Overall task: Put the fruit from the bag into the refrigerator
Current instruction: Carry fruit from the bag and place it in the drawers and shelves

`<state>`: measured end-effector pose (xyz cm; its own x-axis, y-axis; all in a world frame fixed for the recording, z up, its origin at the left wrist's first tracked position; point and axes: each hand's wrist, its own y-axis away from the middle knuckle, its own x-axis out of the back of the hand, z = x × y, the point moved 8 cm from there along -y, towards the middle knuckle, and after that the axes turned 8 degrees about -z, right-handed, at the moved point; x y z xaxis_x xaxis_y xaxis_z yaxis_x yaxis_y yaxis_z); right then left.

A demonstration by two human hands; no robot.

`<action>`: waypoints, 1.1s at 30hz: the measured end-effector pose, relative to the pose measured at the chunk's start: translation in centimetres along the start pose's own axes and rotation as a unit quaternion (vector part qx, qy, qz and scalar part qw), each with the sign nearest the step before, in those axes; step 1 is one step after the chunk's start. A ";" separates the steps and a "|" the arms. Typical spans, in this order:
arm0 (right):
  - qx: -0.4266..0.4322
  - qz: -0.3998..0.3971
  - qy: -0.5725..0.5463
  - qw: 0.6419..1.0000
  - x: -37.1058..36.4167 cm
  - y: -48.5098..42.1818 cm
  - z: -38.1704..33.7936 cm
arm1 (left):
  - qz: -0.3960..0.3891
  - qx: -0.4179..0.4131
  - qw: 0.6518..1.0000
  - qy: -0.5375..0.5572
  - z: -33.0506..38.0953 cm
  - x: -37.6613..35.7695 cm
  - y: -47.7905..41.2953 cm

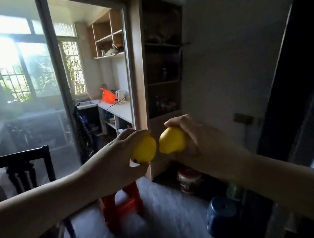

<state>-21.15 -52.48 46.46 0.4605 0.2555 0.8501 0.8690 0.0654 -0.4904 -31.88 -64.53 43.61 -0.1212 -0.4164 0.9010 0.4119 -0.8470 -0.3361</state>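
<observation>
Both hands are closed around fruit. The left hand curls its fingers over the first fruit with the thumb underneath. The right hand wraps the second fruit from above and behind. The two yellow fruits are nearly side by side but just apart, each poking out of its hand toward the other. They are held out in front of the person, above a red stool on the floor.

To my eye this is the carrying step: the fruit is out of the bag and not yet put away. An orange bag lies well beyond the hands, on the white counter through the doorway and beside a kettle. It is probably where the fruit came from.

I can't pick out a refrigerator for certain. The dark upright at the right edge might belong to one, but it is too dim to tell. The next move would be to reach the refrigerator. With both hands full, one would have to be freed if the door is shut, perhaps by shifting both fruits into one palm. They look smooth and round, so that could easily lead to a slip.
</observation>
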 end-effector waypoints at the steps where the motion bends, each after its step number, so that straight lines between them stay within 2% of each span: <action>1: -0.012 -0.008 0.003 1.000 1.5 1.7 0.8 | -0.005 -0.025 1.000 0.007 2.4 -0.8 -0.7; 4: -0.040 -0.018 0.020 0.999 5.5 7.2 3.5 | -0.016 -0.057 0.998 0.029 9.2 -2.9 -3.0; 7: -0.069 -0.007 0.058 0.996 8.9 12.8 6.3 | 0.011 -0.134 0.990 0.032 15.6 -5.4 -4.8; 11: -0.122 0.010 0.116 0.986 13.1 20.7 10.2 | -0.027 -0.201 0.978 0.052 23.8 -9.5 -7.2; 15: -0.182 0.028 0.146 0.972 17.3 28.3 13.5 | -0.033 -0.255 0.963 0.076 31.6 -13.3 -9.6; 20: -0.271 0.073 0.172 0.944 21.6 36.4 16.9 | -0.075 -0.285 0.950 0.104 39.0 -18.5 -12.9; 28: -0.388 0.111 0.184 0.896 24.9 44.9 22.6 | -0.117 -0.298 0.935 0.153 45.5 -25.3 -20.0; 33: -0.430 0.089 0.206 0.875 25.4 47.0 28.0 | -0.122 -0.304 0.926 0.185 49.3 -30.3 -26.6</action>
<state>26.33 -15.89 39.60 0.4747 -0.1931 0.8587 0.5101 -0.7347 -0.4472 5.34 -13.12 38.78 -0.4908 -0.1769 0.8531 -0.2405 -0.9136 -0.3279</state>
